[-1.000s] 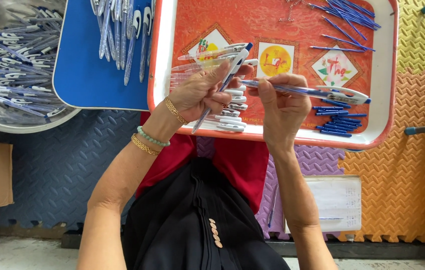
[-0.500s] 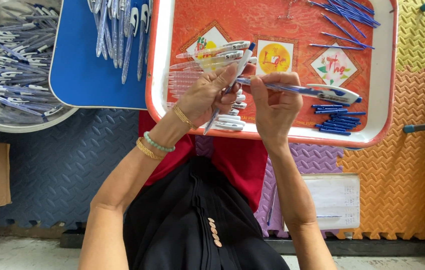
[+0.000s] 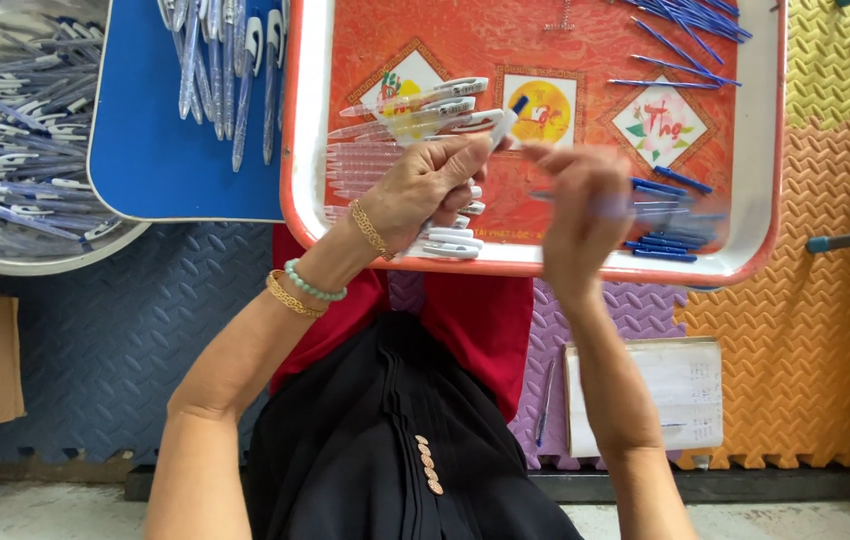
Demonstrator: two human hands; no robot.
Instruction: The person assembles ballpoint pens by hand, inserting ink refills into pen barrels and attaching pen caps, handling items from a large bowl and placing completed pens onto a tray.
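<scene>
Motion blur now covers my right hand point(image 3: 580, 205), which half a second ago was holding a blue-and-white pen steady against the bundle. The pen has swung out toward the loose blue refills point(image 3: 670, 235) at the tray's right edge, and I can't tell how tight that grip is. My left hand point(image 3: 425, 185) is closed around a fan of clear pen barrels point(image 3: 415, 110), one blue-tipped end poking up, all held over the red tray point(image 3: 545, 262). I judge one pen is finished and the right hand is going for the next part.
</scene>
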